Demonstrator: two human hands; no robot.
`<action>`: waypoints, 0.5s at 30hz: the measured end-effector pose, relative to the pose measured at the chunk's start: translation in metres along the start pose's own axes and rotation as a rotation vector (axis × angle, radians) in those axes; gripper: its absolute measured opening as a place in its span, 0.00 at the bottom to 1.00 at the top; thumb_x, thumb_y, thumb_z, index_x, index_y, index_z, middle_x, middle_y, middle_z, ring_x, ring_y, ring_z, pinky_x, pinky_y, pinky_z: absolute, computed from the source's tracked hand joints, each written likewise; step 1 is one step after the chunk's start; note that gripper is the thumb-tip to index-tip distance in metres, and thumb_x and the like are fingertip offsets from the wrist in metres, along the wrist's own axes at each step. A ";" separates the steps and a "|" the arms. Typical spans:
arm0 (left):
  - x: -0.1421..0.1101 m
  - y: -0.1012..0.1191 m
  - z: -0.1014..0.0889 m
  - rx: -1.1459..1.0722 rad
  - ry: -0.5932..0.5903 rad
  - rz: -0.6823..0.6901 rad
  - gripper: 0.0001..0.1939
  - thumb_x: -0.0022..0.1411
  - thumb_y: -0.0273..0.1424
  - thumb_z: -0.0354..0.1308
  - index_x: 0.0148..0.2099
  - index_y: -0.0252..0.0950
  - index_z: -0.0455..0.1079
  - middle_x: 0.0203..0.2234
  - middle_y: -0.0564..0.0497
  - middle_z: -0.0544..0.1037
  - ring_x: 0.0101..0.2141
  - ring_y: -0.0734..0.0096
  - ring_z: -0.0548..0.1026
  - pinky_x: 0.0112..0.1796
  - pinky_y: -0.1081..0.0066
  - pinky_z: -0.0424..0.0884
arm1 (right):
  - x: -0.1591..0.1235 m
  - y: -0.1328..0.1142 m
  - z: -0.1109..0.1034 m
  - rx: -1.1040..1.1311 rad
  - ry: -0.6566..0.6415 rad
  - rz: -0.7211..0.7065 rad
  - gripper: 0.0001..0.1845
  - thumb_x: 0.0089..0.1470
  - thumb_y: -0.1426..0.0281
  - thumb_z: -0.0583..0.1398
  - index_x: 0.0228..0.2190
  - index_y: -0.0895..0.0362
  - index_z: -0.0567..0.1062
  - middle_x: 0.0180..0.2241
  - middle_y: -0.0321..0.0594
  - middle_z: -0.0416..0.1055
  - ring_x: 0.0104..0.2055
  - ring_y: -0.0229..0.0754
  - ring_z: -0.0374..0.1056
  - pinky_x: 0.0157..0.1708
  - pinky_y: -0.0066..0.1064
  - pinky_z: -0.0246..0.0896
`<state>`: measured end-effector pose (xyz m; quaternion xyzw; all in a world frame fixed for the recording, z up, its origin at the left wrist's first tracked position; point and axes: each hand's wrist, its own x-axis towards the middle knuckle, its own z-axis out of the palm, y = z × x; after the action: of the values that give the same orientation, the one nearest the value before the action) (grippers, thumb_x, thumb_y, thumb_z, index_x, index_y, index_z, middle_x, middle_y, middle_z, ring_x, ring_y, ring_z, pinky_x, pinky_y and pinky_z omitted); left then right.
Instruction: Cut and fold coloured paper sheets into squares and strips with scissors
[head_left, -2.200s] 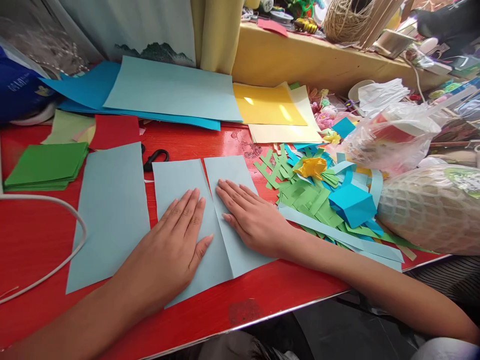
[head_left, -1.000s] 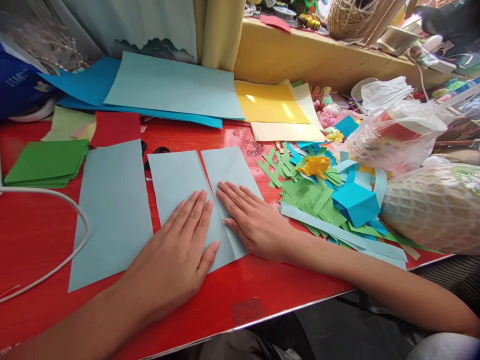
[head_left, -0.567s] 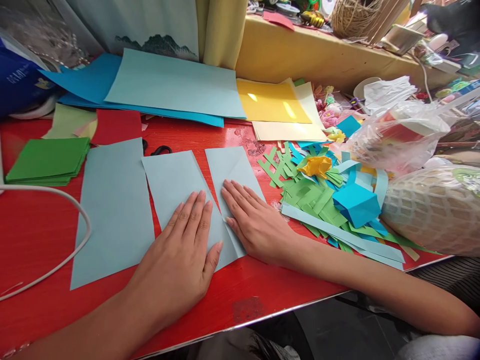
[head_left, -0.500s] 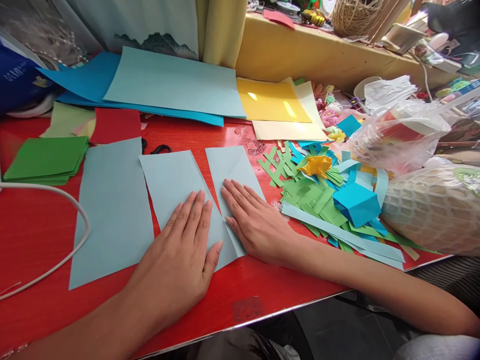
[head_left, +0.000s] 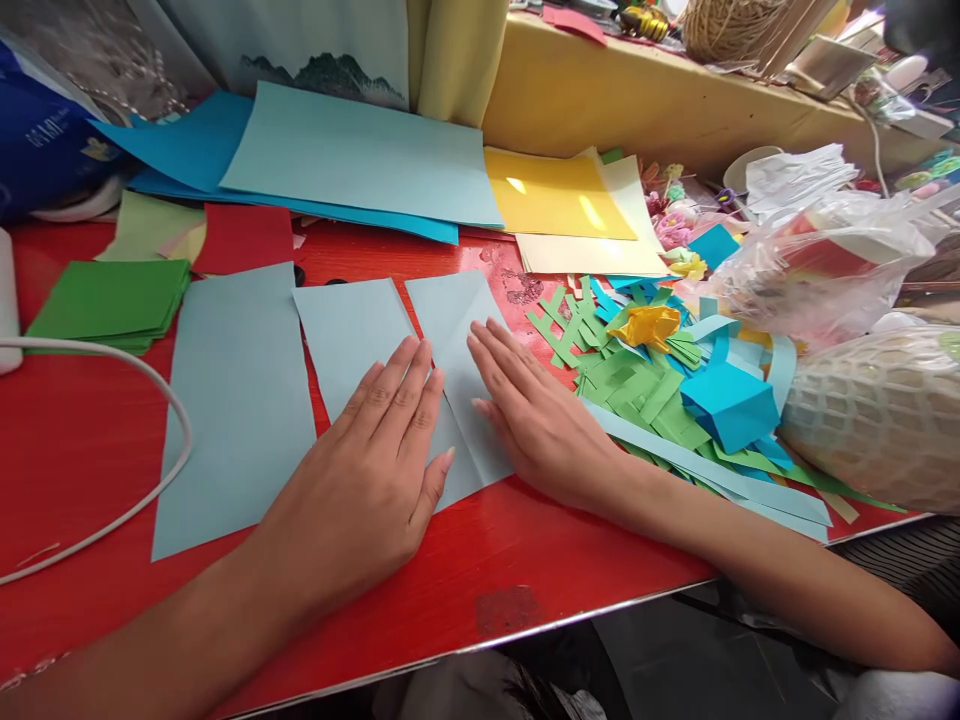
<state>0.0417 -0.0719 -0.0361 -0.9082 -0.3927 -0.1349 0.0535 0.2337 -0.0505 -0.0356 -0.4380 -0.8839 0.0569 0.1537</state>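
A pale blue paper sheet (head_left: pixel 352 320) lies in front of me, split from its far edge by a narrow gap. Below the gap a crease runs on to the near edge. My left hand (head_left: pixel 382 450) rests flat on the left part, fingers stretched out and holding nothing. Over the right part (head_left: pixel 457 310) is my right hand (head_left: pixel 532 410), palm down with fingers extended; whether all of it touches the paper I cannot tell. Another pale blue sheet (head_left: pixel 232 410) lies to the left. Black handle loops (head_left: pixel 335 282) peek out behind the papers, mostly hidden.
Green paper squares (head_left: pixel 105 300) are stacked at left beside a white cable (head_left: pixel 180 430). Large blue sheets (head_left: pixel 360 160) and yellow paper (head_left: pixel 559 195) lie at the back. Paper scraps (head_left: pixel 630 380), a plastic bag (head_left: pixel 817 270) and a net-wrapped bundle (head_left: pixel 870 420) crowd the right side.
The gap between the two paper parts has narrowed at the far end. My right hand has shifted slightly away from the paper's crease. The whole view has moved a little.
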 end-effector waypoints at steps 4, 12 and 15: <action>-0.003 0.001 0.004 -0.016 -0.061 -0.043 0.30 0.65 0.34 0.38 0.62 0.16 0.49 0.62 0.33 0.49 0.62 0.54 0.42 0.59 0.53 0.49 | -0.007 -0.005 0.004 -0.029 -0.088 -0.051 0.27 0.63 0.68 0.42 0.59 0.71 0.53 0.62 0.54 0.47 0.66 0.47 0.36 0.62 0.45 0.41; -0.007 0.007 0.009 -0.026 -0.114 -0.125 0.31 0.66 0.36 0.35 0.63 0.17 0.48 0.62 0.33 0.49 0.62 0.53 0.46 0.59 0.54 0.50 | -0.009 -0.009 0.008 -0.075 -0.132 0.027 0.27 0.63 0.68 0.40 0.60 0.69 0.52 0.63 0.51 0.45 0.65 0.45 0.37 0.62 0.44 0.39; -0.008 0.008 0.009 -0.022 -0.106 -0.142 0.31 0.66 0.36 0.35 0.63 0.17 0.47 0.62 0.32 0.49 0.62 0.52 0.45 0.59 0.53 0.51 | -0.010 -0.011 0.006 -0.115 -0.132 0.049 0.28 0.63 0.68 0.40 0.60 0.70 0.52 0.63 0.51 0.45 0.65 0.46 0.38 0.62 0.42 0.39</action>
<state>0.0441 -0.0814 -0.0469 -0.8845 -0.4567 -0.0944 0.0129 0.2293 -0.0650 -0.0413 -0.4628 -0.8830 0.0386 0.0681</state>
